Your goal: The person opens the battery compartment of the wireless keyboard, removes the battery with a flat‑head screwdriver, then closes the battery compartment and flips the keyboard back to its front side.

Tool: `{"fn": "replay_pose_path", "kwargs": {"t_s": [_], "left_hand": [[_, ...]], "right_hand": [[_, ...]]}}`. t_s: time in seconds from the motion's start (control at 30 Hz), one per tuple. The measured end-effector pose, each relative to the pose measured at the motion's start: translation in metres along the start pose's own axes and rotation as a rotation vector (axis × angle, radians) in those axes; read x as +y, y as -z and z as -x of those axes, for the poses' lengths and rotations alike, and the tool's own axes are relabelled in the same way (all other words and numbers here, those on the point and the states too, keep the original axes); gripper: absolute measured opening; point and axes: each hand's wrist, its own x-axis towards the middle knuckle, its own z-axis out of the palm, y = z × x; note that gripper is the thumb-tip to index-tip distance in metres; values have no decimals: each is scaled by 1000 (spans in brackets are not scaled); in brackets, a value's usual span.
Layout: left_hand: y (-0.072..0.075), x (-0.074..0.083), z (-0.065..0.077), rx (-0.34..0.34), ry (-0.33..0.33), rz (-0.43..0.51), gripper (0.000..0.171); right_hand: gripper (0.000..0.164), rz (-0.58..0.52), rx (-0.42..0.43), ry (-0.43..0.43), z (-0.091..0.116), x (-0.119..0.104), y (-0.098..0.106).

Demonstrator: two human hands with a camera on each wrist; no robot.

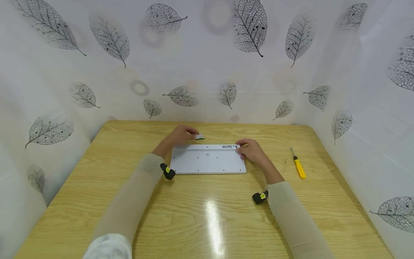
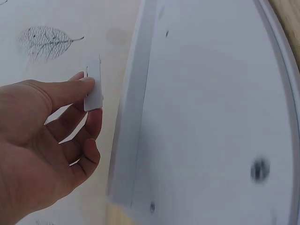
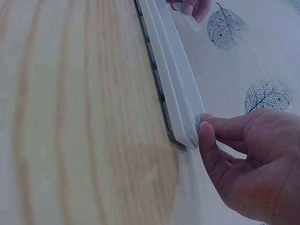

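Note:
A white keyboard (image 1: 208,164) lies face down, its back showing several small screws. Near its far right corner is an open slot, apparently a battery compartment (image 1: 227,146). My left hand (image 1: 182,135) pinches a small white cover (image 2: 94,86) between thumb and fingers, just beyond the keyboard's far edge and apart from it. At the right end, my right hand (image 1: 253,151) grips the keyboard's far corner with thumb and fingertips. Keys (image 3: 161,84) show along the underside in the right wrist view. Whether the slot holds anything is too small to tell.
A screwdriver (image 1: 299,168) with a yellow handle lies on the wooden table (image 1: 181,216), right of the keyboard. Behind the table's far edge hangs a white curtain (image 1: 200,72) printed with leaves. Black cameras sit on both wrists.

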Motion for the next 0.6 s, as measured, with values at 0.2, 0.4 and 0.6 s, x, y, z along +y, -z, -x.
{"fn": "replay_pose_path", "kwargs": {"t_s": [0.2, 0.4, 0.6], "left_hand": [[-14, 20, -5, -17, -43, -14, 22], [-29, 32, -15, -65, -71, -18, 22], [-44, 41, -23, -89, -100, -11, 21]], "right_hand": [[34, 0, 5, -11, 0, 0, 1], [34, 0, 4, -1, -1, 0, 1], [34, -5, 5, 8, 1, -1, 0]]}}
